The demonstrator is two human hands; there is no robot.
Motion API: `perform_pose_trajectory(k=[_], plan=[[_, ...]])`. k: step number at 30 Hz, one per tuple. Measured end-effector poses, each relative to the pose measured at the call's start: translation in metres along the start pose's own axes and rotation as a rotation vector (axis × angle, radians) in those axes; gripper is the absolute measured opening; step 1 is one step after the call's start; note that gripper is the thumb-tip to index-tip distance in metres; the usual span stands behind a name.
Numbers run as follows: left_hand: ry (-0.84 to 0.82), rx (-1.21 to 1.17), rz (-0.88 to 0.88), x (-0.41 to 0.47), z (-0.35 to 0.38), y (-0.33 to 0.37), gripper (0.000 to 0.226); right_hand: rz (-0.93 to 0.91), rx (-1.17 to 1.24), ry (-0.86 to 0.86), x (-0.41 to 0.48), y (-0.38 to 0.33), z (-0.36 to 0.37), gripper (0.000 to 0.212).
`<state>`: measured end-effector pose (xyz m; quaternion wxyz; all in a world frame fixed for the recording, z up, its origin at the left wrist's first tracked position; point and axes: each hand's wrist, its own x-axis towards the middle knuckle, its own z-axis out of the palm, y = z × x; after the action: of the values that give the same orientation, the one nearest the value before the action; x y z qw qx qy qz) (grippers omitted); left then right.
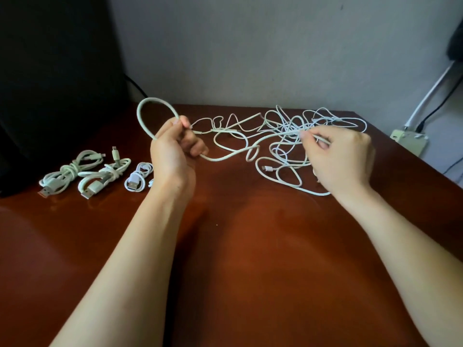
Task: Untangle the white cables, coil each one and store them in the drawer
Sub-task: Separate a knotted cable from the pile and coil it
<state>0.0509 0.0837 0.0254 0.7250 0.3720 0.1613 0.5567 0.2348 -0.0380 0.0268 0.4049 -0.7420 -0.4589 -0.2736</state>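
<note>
Three coiled cables (104, 175) on worktop (238, 234); tangle (288, 126) unsorted; left hand (172, 151) fingers (193, 144) grip cable loop (140, 113), right hand (343, 156) pinches strand (275, 135)

You hold white cable (218, 160): loop raised in left hand (172, 151), far stretch pinched in right hand (338, 156); tangled pile (288, 126) behind, three coiled bundles (110, 172) at left.

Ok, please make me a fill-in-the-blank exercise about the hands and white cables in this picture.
The left hand grips a raised ____ of thick white cable.
____ coiled white cable bundles lie on the glossy reddish-brown table.
The right hand pinches a strand of the ____ pile of thin white cables.
Missing words: loop; three; tangled.
</note>
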Motion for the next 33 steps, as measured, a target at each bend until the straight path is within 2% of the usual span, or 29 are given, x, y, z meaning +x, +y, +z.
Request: perform_pose_trajectory(k=[3, 7, 9, 12, 16, 19, 21, 24, 27, 29, 31, 33], plan=[[0.018, -0.125, -0.08, -0.001, -0.002, -0.001, 0.03, 0.127, -0.111, -0.123, 0.004, 0.001, -0.003, 0.023], [-0.046, -0.145, -0.147, -0.005, 0.001, -0.006, 0.027, 0.092, -0.209, -0.214, 0.004, 0.003, -0.008, 0.023], [-0.111, -0.142, -0.18, -0.008, 0.005, -0.008, 0.025, 0.009, -0.233, -0.263, 0.0, 0.002, -0.006, 0.02], [-0.187, -0.169, -0.221, -0.011, 0.009, -0.009, 0.022, -0.206, -0.168, -0.234, -0.007, -0.001, 0.002, 0.018], [-0.218, -0.303, -0.268, -0.012, 0.009, -0.006, 0.029, -0.533, -0.013, -0.282, -0.012, -0.007, 0.01, 0.037], [-0.221, -0.432, -0.287, -0.012, 0.009, -0.004, 0.027, -0.658, 0.11, -0.383, -0.019, -0.016, 0.011, 0.037], [-0.226, -0.521, -0.282, -0.012, 0.008, -0.002, 0.022, -0.623, 0.235, -0.519, -0.025, -0.023, 0.012, 0.036], [-0.179, -0.626, -0.259, -0.009, 0.006, 0.002, 0.022, -0.444, 0.425, -0.786, -0.033, -0.029, 0.012, 0.043], [-0.096, -0.589, -0.198, -0.007, 0.004, 0.002, 0.025, -0.27, 0.553, -0.996, -0.038, -0.034, 0.01, 0.045], [-0.035, -0.512, -0.157, -0.006, 0.003, 0.001, 0.024, -0.278, 0.543, -0.986, -0.041, -0.037, 0.01, 0.035], [0.01, -0.439, -0.117, -0.006, 0.003, 0.001, 0.025, -0.291, 0.526, -0.902, -0.045, -0.043, 0.012, 0.022], [0.037, -0.378, -0.081, -0.006, 0.004, 0.0, 0.026, -0.254, 0.564, -0.794, -0.049, -0.046, 0.015, 0.027]])
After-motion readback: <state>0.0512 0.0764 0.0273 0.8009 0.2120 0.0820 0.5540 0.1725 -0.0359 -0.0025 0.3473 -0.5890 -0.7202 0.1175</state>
